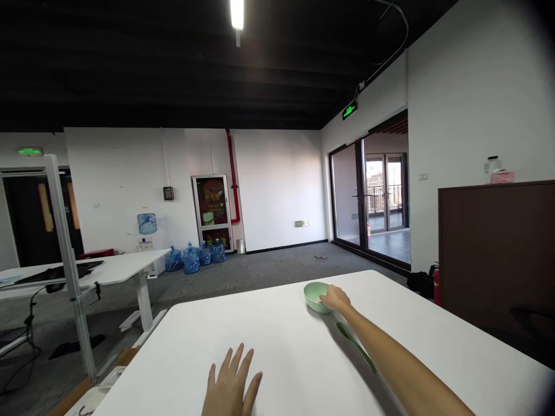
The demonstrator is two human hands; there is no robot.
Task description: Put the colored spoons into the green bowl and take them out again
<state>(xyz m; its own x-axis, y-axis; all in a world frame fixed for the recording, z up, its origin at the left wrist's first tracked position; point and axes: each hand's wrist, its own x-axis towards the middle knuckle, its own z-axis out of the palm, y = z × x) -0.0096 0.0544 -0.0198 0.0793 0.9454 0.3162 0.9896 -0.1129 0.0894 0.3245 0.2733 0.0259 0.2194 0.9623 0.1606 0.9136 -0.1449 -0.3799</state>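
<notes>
While the head cam is looking down a white table (277,352), the person's right hand (336,299) is resting on the rim of a pale green bowl (314,297) near the far edge (fingertips curling over the rim, can't tell if gripping), w/ a green long-handled utensil (355,346) lying just beside the forearm. Left hand (232,381) is lying flat, fingers spread, released, holding nothing. Blue water jugs (191,259) are standing by the far wall.
</notes>
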